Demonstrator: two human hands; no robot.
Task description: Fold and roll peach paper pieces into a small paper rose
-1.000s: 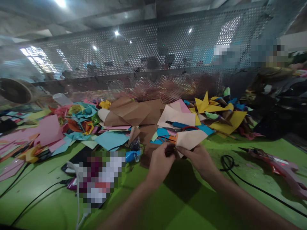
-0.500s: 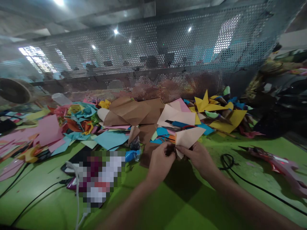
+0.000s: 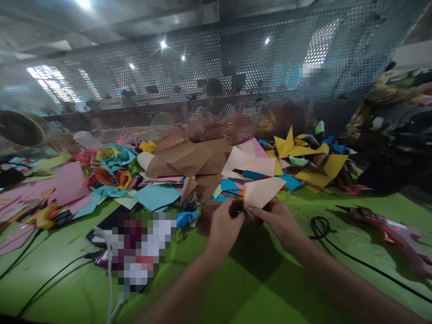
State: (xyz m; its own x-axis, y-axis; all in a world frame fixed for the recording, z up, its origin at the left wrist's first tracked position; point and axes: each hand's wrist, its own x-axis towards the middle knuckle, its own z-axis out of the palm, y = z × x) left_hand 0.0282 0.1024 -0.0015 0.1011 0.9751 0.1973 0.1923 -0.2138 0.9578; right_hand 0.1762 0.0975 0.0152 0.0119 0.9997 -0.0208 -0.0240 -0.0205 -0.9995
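Between my hands, above the green table, is a pale peach piece of folded paper (image 3: 263,192) with a darker orange-brown edge on its left. My right hand (image 3: 278,220) pinches its lower right side, thumb in front and fingers behind. My left hand (image 3: 225,225) is at the paper's left edge, with fingers curled and thumb and forefinger closed at the lower left. Its fingertips are partly hidden, and I cannot make out exactly what they pinch. Just behind the folded paper lie blue paper scraps (image 3: 227,185) and a sheet of brown paper (image 3: 206,186).
A pink hot glue gun (image 3: 391,229) lies at the right, its black cord (image 3: 357,263) crossing the green table (image 3: 216,297). At the left are a partly blurred power strip (image 3: 158,238) and pink paper sheets (image 3: 69,184). Yellow folded paper (image 3: 286,146) is heaped behind; a perforated metal screen (image 3: 202,76) stands beyond.
The folded paper has shifted slightly left and tilted in my right hand, and its lower tip is now tucked behind my fingers. My left hand has moved only a little.
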